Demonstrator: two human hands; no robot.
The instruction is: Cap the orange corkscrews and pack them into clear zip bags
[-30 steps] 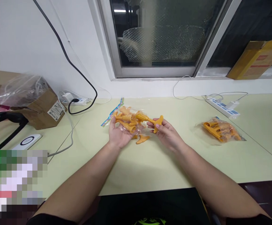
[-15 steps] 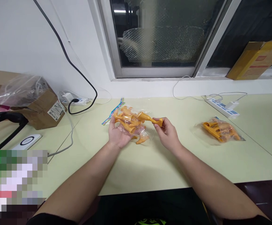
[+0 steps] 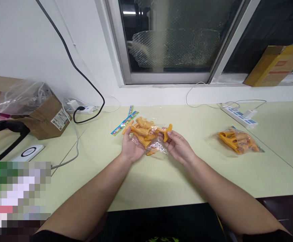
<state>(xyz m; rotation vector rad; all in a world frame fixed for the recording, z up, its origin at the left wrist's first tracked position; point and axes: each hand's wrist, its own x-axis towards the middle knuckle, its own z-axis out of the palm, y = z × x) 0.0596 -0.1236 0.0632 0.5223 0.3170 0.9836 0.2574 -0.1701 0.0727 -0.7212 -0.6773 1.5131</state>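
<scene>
A clear plastic bag of orange plastic pieces (image 3: pixel 145 131) is between my hands above the pale table. My left hand (image 3: pixel 132 148) grips its left side, thumb on top and fingers beneath the plastic. At the bag's right side, my right hand (image 3: pixel 179 146) pinches an orange piece with a curved end (image 3: pixel 168 132). The bag's film covers part of the fingers. A colourful printed strip (image 3: pixel 124 123) lies at the upper left of the bag. Below the bag, another orange piece (image 3: pixel 151 152) shows close to the table.
A second bag of orange pieces (image 3: pixel 238 140) lies on the right of the table (image 3: pixel 156 188). Power strips (image 3: pixel 241 116) with cables stand by the wall. At the left are a cardboard box (image 3: pixel 44 116), a white charging pad (image 3: pixel 29 152) and a black curved frame.
My right hand has moved slightly left and lower, bringing its orange piece against the bag; the curved end has turned upright. My left hand has shifted a little right with the bag.
</scene>
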